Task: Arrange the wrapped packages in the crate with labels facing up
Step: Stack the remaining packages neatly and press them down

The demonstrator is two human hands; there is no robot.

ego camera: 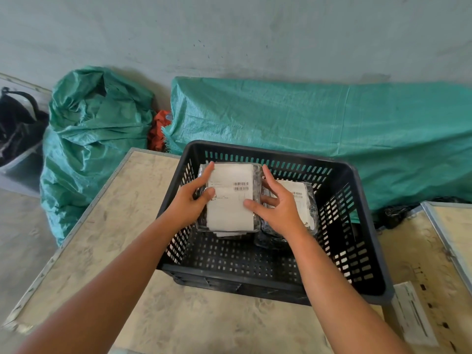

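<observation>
A black slotted plastic crate point(367, 226) stands on a wooden crate top. Inside it at the far left lies a wrapped package point(229, 200) with its white barcode label facing up, resting on other packages beneath. My left hand point(191, 200) grips its left edge, thumb on the label. My right hand point(275, 203) holds its right edge, thumb on the label and fingers down the side. A second wrapped package point(304, 198), label up, lies to the right, partly hidden by my right hand.
The wooden crate top point(102, 226) extends left and toward me. Another wooden crate point(449, 226) sits at the right, with a paper slip point(413, 315) on the surface. Green woven sacks point(92, 139) and a green tarp point(332, 118) lie behind, against the wall.
</observation>
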